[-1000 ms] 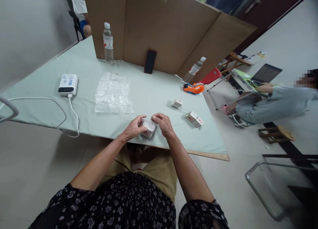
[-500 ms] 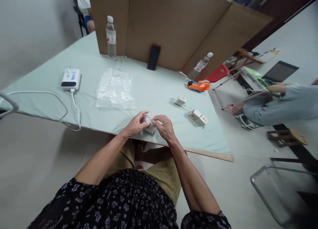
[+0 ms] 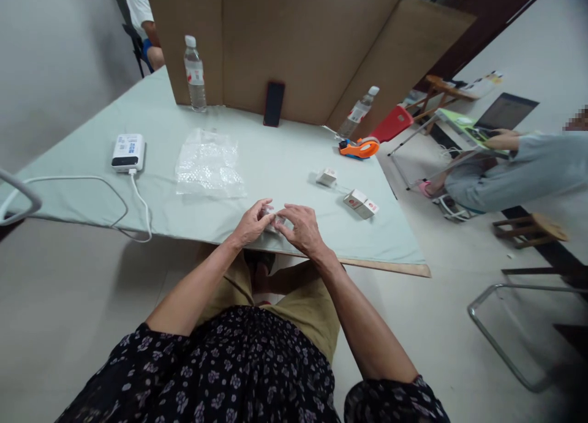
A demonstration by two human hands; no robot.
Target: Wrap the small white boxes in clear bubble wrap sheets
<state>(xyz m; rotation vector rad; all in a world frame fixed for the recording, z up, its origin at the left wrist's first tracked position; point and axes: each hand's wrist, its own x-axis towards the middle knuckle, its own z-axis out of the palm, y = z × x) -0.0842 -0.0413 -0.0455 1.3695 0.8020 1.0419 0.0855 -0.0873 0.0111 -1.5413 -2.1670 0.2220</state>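
Observation:
Near the table's front edge, my left hand (image 3: 251,223) and my right hand (image 3: 301,228) are closed around a small white box (image 3: 271,225), which their fingers mostly cover. Something clear like plastic shows at the box between the fingertips. To the right stands one small white box (image 3: 326,177), and beyond it lie two more boxes (image 3: 361,204) side by side. A clear bubble wrap bag (image 3: 210,166) lies flat, up and left of my hands.
Cardboard panels (image 3: 294,49) stand along the table's back, with a phone (image 3: 274,103) and two bottles (image 3: 195,77) before them. An orange tape dispenser (image 3: 361,148) sits at right, a white device with cable (image 3: 128,153) at left. Two people sit beyond the table.
The view has shifted a little. My right hand's fingers have spread further over the small box, covering more of it. The other boxes and the bag stay in place on the table.

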